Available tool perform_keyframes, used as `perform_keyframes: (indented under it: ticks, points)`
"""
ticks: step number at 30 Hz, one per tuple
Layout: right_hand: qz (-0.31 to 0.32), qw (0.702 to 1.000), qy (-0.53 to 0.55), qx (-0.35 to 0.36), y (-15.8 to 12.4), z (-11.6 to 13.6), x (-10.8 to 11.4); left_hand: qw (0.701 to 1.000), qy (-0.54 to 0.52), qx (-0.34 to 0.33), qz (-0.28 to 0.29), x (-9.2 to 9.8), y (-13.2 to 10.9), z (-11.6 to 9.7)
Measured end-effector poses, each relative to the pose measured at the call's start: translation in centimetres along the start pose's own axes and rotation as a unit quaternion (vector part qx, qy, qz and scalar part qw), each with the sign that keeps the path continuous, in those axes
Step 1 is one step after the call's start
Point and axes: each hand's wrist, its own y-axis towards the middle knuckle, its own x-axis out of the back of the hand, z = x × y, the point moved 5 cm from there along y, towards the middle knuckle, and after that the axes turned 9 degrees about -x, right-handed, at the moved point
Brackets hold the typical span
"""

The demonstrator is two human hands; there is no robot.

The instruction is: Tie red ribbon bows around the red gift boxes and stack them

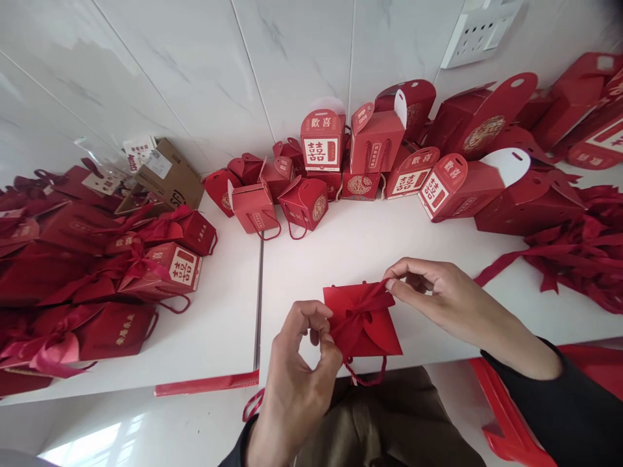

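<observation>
While both hands work above the front edge of the white table (438, 240), a red box (377, 342) sits right at that edge, nearer the table's left front corner than its right end, its cord handle (368, 380) looping out past the rim. Across the box top runs a red ribbon (372, 299), gathered at the middle. The right hand (435, 293) has its thumb and forefinger pinched on the ribbon's upper right end, its other fingers curled in. The left hand (305, 364) is bent around at the box's left side, with its fingertips at the ribbon's other end; they overlap it, so I can't tell whether they grip it or only touch it.

Along the back edge, against the tiled wall (311, 58), stands a row of red gift boxes (377, 150), some stacked. Toward the right end lies a heap of dark red ribbons (579, 240), one strand trailing to the right wrist. Beyond the left edge, a second white table (219, 318) carries bow-tied boxes (160, 272) crowded at its left, with a cardboard carton (171, 174) near its back edge.
</observation>
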Motion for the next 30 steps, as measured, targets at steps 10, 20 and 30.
perform_keyframes:
  ticks: [10,20,30]
  points:
    - [0.031,0.998,0.055,0.015,-0.1,0.3,-0.3,0.999,0.020,-0.032,0.040,0.1,0.4,-0.1]
    - [0.042,0.987,0.146,0.052,-0.2,1.8,0.4,0.988,0.099,-0.077,0.092,-1.1,1.2,-0.4]
    - [0.076,0.971,0.188,0.129,-0.2,5.0,-0.6,0.993,0.078,-0.068,0.059,-0.9,1.0,-0.3]
